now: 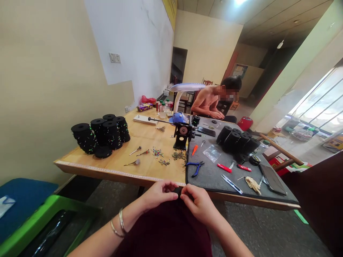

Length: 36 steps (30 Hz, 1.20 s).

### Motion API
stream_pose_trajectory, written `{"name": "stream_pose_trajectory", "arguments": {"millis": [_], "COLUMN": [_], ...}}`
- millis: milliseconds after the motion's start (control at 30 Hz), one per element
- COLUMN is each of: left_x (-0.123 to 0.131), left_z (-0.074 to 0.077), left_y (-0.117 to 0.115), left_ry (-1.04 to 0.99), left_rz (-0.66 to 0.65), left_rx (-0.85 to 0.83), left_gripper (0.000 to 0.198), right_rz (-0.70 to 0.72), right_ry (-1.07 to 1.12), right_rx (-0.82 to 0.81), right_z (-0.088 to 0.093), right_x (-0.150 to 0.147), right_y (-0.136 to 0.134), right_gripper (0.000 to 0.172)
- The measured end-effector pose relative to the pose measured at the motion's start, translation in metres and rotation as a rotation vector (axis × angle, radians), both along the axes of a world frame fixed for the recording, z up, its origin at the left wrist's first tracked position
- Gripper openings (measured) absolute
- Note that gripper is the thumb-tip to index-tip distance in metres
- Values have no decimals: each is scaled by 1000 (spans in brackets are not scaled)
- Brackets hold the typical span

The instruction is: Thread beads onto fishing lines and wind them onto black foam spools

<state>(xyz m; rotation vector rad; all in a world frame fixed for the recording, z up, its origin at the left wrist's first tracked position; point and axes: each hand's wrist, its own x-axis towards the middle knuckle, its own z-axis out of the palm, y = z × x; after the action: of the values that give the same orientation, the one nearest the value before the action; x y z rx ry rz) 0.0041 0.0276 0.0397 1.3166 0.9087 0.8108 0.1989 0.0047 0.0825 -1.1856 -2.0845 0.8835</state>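
My left hand (pixel 160 194) and my right hand (pixel 199 201) meet just in front of the table's front edge. Their fingers are closed on a small black foam spool (pixel 178 191), mostly hidden between them. Beyond the hands lie small piles of coloured beads (pixel 158 152) and of small metal fittings (pixel 179 154). Blue-handled pliers (pixel 197 166) rest on a dark mat (pixel 211 182) to the right. A black winding device (pixel 182 134) with a long rod stands farther back.
Stacks of black foam spools (pixel 83 137) stand at the left, with more (pixel 235 141) on the mat. Tweezers (pixel 232 184), red-handled cutters (pixel 224 167) and a tablet (pixel 273 179) lie at the right. Across the table sits another person (pixel 207 101) near a lamp (pixel 187 86). A green chair (pixel 53 214) stands lower left.
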Motion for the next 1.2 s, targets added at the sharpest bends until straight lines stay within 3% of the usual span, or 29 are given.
{"name": "stream_pose_trajectory", "arguments": {"millis": [100,233,400,567,800,1000,1200], "left_x": [-2,-1,0,1,3,3,10], "left_z": [9,12,6,4,3,0,-3], "left_y": [-6,-11,-12,-13,-15,-15,-12], "left_ry": [25,-13,-85,-175,-295,-414,-143], "left_rz": [-90,-95,-103,-110,-119,-94,12], "left_rx": [-143,-326,-360,-385,-426,-402,16], "left_gripper": [25,20,19,17,20,23,20], "right_rz": [69,28,-77,-126,-100,-95,-145], "right_ry": [37,237,542,689,645,322,138], "right_rx": [-18,-189,-593,-697,-569,-193,-33], "right_z": [-3,-18,-40,-60,-66,-52,-46], "right_x": [1,-1,-8,-9,-6,-1,0], "right_y": [5,5,0,-1,-5,-13,-11], "right_gripper": [15,21,33,35,37,16,12]}}
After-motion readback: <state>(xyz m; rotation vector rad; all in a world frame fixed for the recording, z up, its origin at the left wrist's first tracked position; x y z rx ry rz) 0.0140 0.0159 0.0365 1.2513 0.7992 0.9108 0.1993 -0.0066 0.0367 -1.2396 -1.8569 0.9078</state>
